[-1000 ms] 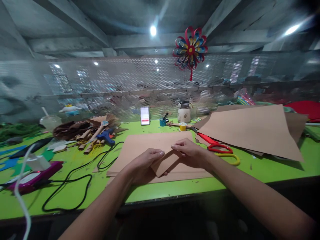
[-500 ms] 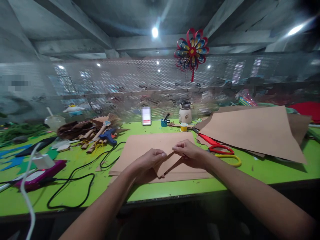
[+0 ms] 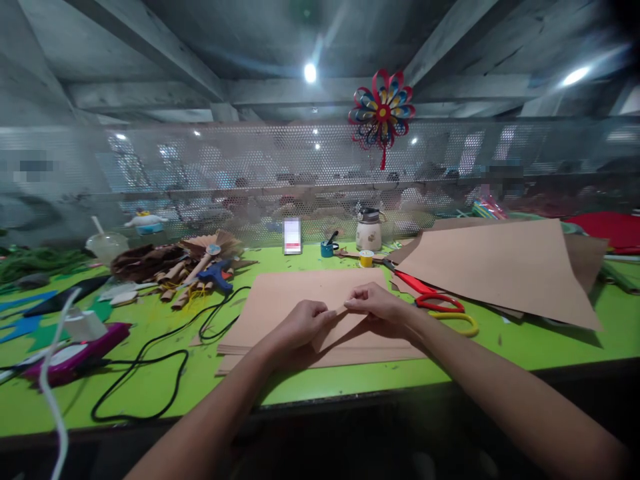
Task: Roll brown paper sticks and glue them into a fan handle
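Between my two hands is a small folded piece of brown kraft paper (image 3: 340, 331), tilted just above a stack of larger brown paper sheets (image 3: 280, 293). My left hand (image 3: 306, 325) pinches the paper's left edge between thumb and fingers. On the other side, my right hand (image 3: 373, 303) grips its upper edge, fingertips close to those of the left. The curled fingers of both hands are partly hidden beneath. Right of the stack lie scissors (image 3: 440, 304) with one red and one yellow handle, near my right wrist.
Large brown sheets (image 3: 500, 267) cover the right side of the green table (image 3: 530, 347). A bottle (image 3: 369, 233), yellow spool (image 3: 366, 259), blue cup (image 3: 327, 249) and phone (image 3: 293, 235) stand at the back. Leftward are a blue glue gun (image 3: 217, 275), black cable (image 3: 185, 360) and purple power strip (image 3: 80, 353).
Both hands keep hold of the folded paper. My left hand has shifted slightly right, toward the right hand, and the paper's lower corner has tipped. The view has moved a little.
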